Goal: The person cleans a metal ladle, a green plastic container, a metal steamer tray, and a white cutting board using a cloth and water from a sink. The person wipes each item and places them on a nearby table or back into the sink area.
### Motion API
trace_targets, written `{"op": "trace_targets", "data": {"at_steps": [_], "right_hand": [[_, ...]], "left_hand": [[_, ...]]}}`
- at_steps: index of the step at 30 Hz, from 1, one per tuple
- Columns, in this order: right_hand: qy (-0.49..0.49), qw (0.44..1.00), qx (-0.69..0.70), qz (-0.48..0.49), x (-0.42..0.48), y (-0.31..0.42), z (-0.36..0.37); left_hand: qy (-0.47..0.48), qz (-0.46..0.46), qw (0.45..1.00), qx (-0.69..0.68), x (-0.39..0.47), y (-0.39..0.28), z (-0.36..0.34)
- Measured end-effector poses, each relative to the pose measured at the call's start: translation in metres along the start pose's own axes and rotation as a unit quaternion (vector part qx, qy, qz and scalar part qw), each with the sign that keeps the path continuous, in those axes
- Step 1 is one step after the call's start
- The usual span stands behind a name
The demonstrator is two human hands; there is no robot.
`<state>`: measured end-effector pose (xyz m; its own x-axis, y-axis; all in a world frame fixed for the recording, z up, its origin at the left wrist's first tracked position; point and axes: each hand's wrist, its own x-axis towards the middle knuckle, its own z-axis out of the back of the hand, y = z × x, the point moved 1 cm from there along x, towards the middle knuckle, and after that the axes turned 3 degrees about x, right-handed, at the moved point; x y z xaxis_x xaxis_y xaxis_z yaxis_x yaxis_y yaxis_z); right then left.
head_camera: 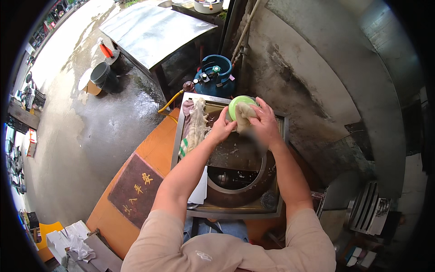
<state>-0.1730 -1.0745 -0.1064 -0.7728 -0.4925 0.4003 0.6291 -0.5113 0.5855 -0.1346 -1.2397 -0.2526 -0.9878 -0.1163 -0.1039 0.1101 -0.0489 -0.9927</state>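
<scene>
My left hand [221,127] grips the near left edge of a light green bowl-like dish [237,101]. My right hand [265,119] presses a damp beige cloth [243,119] against that dish. Both hands are above the far side of a metal-framed stand [234,215] with a round, ringed opening [234,191]. A dark flat sheet [234,154] with water drops covers part of the opening. Wet cloths [196,124] in white and mauve hang over the stand's left edge. A scouring pad [268,199] lies at its near right corner. A blurred patch hides part of my right wrist.
Beyond the stand is a blue gas cylinder [214,80] with a yellow hose [170,102]. A sheet-metal table [158,32] stands farther off. A dark bucket [104,77] is on the wet concrete; a stained wall [289,74] rises at right. A doormat [136,190] lies at left.
</scene>
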Motion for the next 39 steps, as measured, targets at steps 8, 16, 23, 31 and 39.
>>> {"op": "trace_targets", "data": {"at_steps": [8, 16, 23, 31, 39], "right_hand": [[-0.024, 0.966, -0.216, 0.139, 0.052, 0.034, -0.112], [-0.060, 0.996, -0.045, -0.052, -0.053, -0.016, -0.048], [0.002, 0.928, -0.119, -0.354, -0.230, -0.120, -0.005], [0.033, 0.895, 0.256, -0.365, -0.139, -0.030, -0.010], [0.000, 0.934, 0.209, -0.290, -0.137, -0.020, -0.061]], "left_hand": [[-0.054, -0.198, 0.938, 0.279, 0.001, 0.007, 0.000], [-0.041, -0.033, 0.980, 0.193, -0.024, -0.029, 0.000], [-0.038, -0.086, 0.962, 0.255, -0.057, -0.036, -0.011], [0.071, -0.156, 0.878, 0.447, -0.121, -0.071, -0.040], [0.127, -0.123, 0.790, 0.588, -0.137, -0.099, -0.021]]}}
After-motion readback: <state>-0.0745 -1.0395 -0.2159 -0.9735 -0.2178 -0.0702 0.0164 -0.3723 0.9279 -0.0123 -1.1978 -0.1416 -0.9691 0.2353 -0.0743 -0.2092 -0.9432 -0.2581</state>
